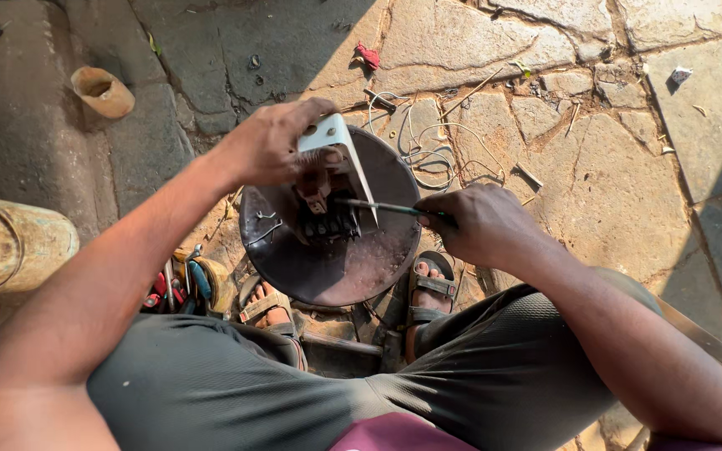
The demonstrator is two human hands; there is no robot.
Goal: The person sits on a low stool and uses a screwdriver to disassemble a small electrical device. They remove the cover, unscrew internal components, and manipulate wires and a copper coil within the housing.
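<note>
Head view, looking straight down: a dark round metal housing (340, 271) is seen propped on edge between the sandalled feet (428, 292), its open face turned up, and a small black terminal block (327, 225) sits just above its middle. A thin green-handled screwdriver (382, 207) is laid almost level across the frame, its long axis running right to left, the tip resting at or just beside the block; whether it is seated in a screw cannot be told. The handle end is gripped by the right hand (482, 224), fingers curled fully closed round it, so the block lies to the left of that hand, straight along the shaft. From the upper left, a white bent bracket (340, 150) is pinched closed by the left hand (273, 142), held against the top rim of the housing and slanting down toward the block. The left hand is the nearer of the two, just above the block; the right is kept back by the tool's length. Loose pale wires (428, 150) are strewn on the cracked stone paving (595, 175) behind, and pliers with coloured handles (181, 284) are lying by the left foot.
</note>
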